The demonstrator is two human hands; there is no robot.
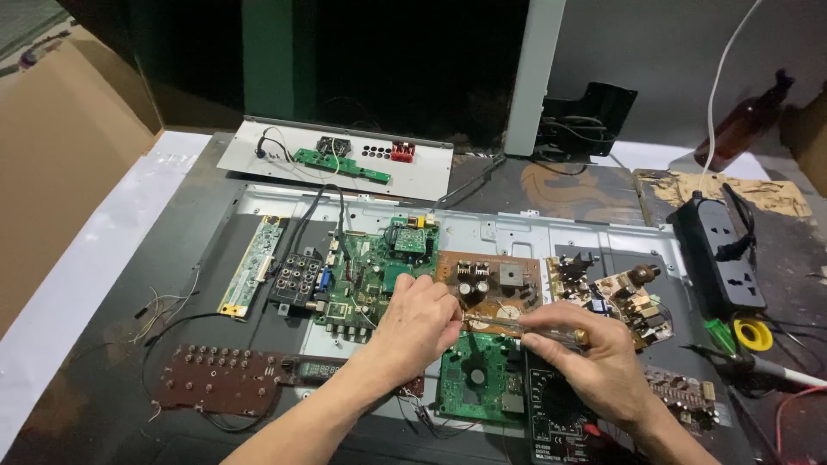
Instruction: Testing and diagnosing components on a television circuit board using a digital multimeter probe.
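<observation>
Both hands meet over the brown board [488, 280], mid-chassis on the metal panel [517, 226]. Right hand [594, 366] is closed round a screwdriver [517, 325], clear handle pinched in the fingers, shaft running left toward the left hand [419, 327]. Left hand is curled at the tip end; whether it grips the shaft or only steadies it, cannot tell. Screwdriver: light, stiff, smooth handle, likely slippery, so best held mid-handle. Brown board: thin, rigid, likely fragile, with tall capacitors on top; take it by the edges, not the parts. Green mainboard [375, 271] sits just left of it, a smaller green board [476, 377] below, a multimeter [556, 422] below right under the right wrist. Power strip [722, 258] lies well right.
</observation>
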